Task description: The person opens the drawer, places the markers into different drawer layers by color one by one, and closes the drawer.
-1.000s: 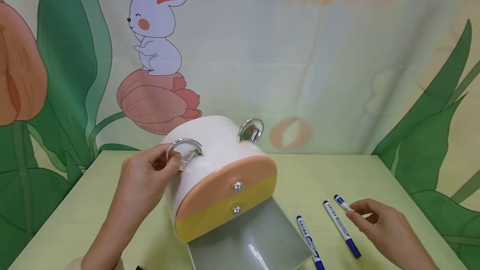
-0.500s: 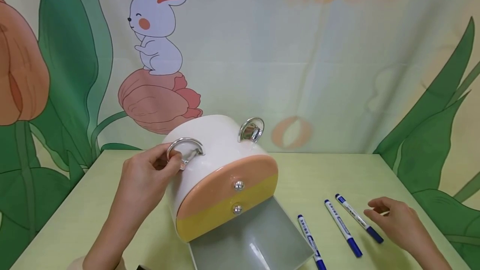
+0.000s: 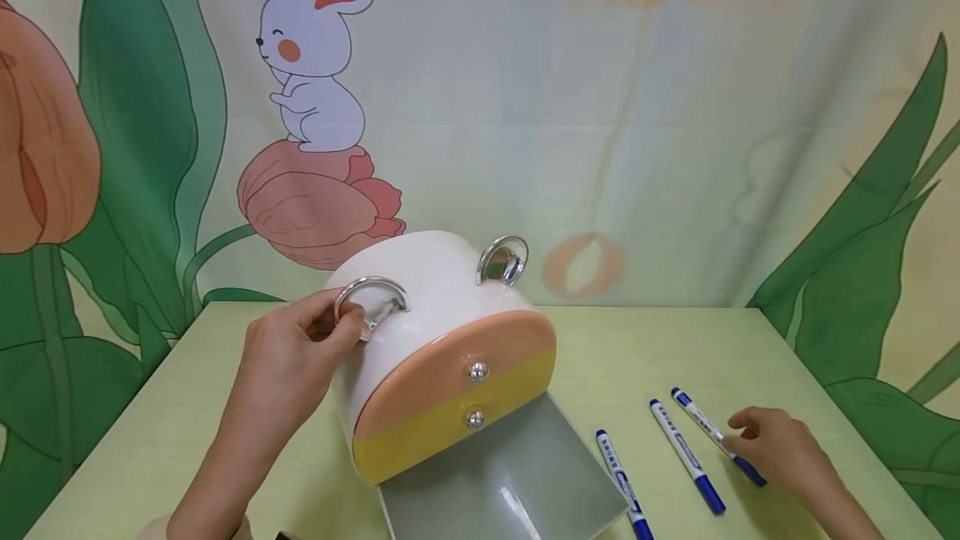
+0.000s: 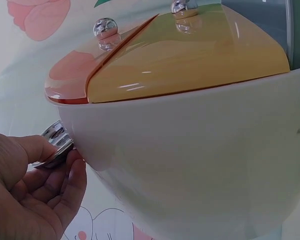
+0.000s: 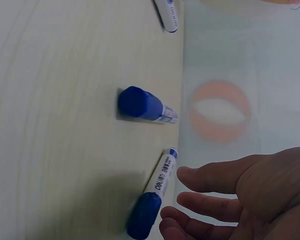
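Observation:
My left hand grips a shiny ring-shaped metal handle on the near-left side of a white rounded box; in the left wrist view, thumb and fingers pinch the handle. The box front has an orange drawer above a yellow drawer, each with a silver knob. Below them a grey drawer is pulled out. Over the rightmost blue-and-white marker hovers my right hand, overlapping its lower part. In the right wrist view its fingers are loosely bent with nothing between them, beside the marker.
Two more capped markers lie to the left: a middle marker and a left marker close to the drawer's edge. A second metal handle stands on the box's far side. Behind the pale table hangs a printed backdrop.
My right hand drew away to the right from the rightmost marker, leaving it lying on the table, then came back left and down over its lower part. The left hand kept still.

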### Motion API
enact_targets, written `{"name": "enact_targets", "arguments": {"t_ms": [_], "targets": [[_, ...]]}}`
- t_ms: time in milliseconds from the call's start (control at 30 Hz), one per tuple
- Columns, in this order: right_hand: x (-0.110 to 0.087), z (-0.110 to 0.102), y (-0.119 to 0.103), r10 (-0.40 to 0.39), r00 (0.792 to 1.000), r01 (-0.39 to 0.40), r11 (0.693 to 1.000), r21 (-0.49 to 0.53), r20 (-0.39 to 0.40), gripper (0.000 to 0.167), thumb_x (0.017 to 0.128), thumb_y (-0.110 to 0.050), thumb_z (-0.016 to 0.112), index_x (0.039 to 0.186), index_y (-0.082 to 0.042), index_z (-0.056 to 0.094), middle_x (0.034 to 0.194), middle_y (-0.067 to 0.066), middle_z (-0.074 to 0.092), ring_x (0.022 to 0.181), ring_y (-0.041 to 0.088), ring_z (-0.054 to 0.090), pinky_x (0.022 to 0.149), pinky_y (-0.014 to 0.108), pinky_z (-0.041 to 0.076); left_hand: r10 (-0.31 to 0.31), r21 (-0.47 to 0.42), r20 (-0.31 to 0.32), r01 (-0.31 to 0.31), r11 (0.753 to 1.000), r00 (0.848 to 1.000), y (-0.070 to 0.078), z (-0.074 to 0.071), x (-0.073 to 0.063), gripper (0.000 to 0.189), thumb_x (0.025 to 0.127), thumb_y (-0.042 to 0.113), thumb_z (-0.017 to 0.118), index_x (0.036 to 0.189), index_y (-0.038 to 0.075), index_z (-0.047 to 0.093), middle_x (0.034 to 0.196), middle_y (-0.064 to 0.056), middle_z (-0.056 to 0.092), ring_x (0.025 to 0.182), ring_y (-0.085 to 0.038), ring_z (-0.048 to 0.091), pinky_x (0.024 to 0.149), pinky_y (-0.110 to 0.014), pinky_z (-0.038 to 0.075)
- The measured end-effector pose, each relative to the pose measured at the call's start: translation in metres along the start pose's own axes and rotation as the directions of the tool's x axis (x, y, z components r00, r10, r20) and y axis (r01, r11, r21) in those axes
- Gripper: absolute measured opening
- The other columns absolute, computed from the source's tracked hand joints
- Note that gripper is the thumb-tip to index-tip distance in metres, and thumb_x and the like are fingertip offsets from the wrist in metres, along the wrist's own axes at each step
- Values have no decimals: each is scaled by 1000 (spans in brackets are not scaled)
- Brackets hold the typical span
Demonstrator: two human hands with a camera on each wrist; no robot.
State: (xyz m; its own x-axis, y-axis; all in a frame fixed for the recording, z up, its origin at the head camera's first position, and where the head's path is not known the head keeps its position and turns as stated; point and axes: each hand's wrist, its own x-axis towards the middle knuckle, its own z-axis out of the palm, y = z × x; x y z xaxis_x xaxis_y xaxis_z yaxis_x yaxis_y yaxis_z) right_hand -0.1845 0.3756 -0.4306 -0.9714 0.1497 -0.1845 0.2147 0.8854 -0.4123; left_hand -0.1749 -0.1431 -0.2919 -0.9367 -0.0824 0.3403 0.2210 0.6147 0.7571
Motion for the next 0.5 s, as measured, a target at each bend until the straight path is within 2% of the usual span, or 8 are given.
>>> {"name": "enact_targets", "arguments": {"t_ms": [267, 500], "targets": [[0, 6, 4, 4, 1000, -4, 1000, -20, 2, 36, 89, -20, 80, 110, 7, 69, 94, 16, 70, 81, 25, 64, 66, 44, 53, -4, -6, 2, 4, 1000, 1000, 0, 0, -1, 16, 100, 21, 64, 90, 11, 71, 77, -3, 61, 83, -20, 54, 62, -20, 49], [2, 13, 7, 21, 1000, -21, 999, -35, 15, 32, 88, -15, 80, 110, 6, 70, 93, 13, 70, 83, 25, 64, 67, 46, 53, 2, 3, -4, -2, 1000, 1000, 1, -1, -1, 17, 100, 20, 63, 88, 11, 71, 75, -3, 62, 82, -19, 55, 63, -20, 49]]}}
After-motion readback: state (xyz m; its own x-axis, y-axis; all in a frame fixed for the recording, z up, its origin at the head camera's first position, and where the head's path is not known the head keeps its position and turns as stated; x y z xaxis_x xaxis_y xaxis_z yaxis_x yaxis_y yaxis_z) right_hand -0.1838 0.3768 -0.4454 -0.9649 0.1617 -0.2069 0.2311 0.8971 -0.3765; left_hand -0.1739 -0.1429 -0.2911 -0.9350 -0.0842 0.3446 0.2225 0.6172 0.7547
